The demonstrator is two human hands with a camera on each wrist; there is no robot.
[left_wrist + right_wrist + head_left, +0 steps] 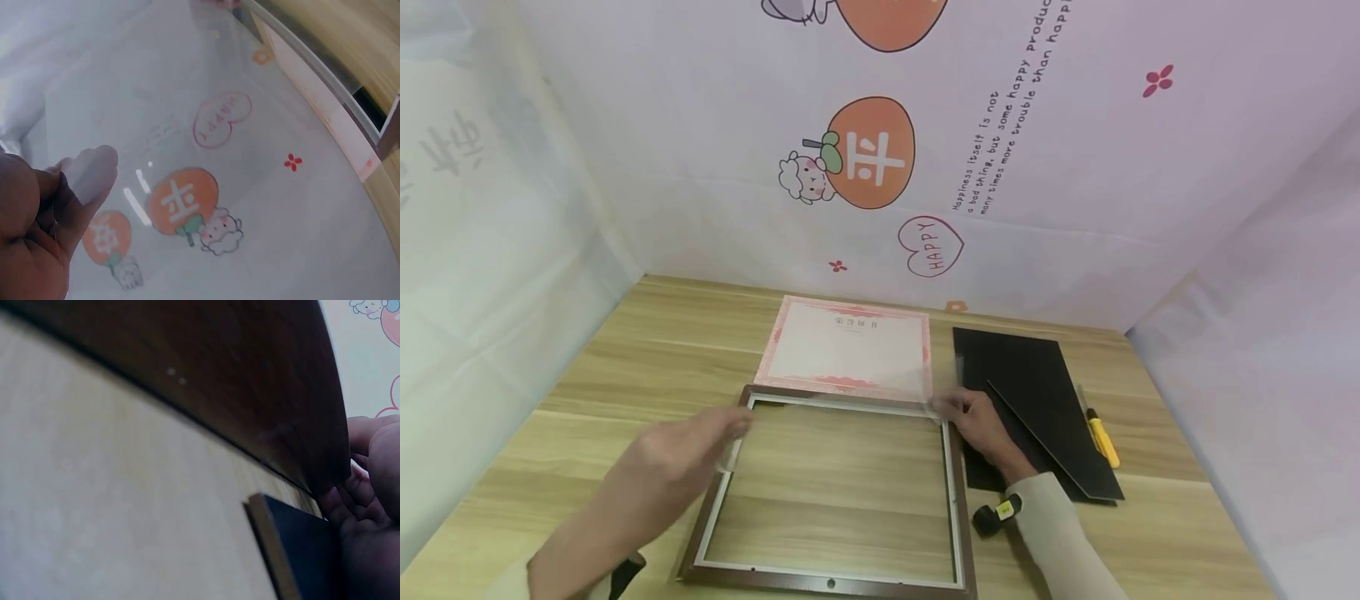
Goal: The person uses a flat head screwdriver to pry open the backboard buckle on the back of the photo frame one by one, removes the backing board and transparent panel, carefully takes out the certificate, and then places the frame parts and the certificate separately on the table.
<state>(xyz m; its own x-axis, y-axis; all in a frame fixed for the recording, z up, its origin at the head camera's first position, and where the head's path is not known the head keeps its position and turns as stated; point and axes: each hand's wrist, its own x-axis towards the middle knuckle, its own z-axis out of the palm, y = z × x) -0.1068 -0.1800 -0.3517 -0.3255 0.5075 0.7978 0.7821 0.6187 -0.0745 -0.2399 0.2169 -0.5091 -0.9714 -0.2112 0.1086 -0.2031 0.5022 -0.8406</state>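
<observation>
A brown picture frame (829,581) with a pale inner lip lies on the table, wood grain showing through its opening. My left hand (673,458), blurred, is over the frame's left side. In the left wrist view the fingers (94,175) pinch the edge of a clear sheet (144,212), which has bright reflections and shows the printed backdrop through it. At the frame's far right corner, my right hand (973,417) pinches what looks like the sheet's other end, faint and see-through. In the right wrist view its fingers (356,500) are against the frame's corner.
Behind the frame lies a certificate (850,342) with a pink border. Black boards (1022,367) overlap at the right, beside a yellow-handled screwdriver (1102,440). A printed cloth (1037,250) hangs behind the table, with pale cloth on both sides.
</observation>
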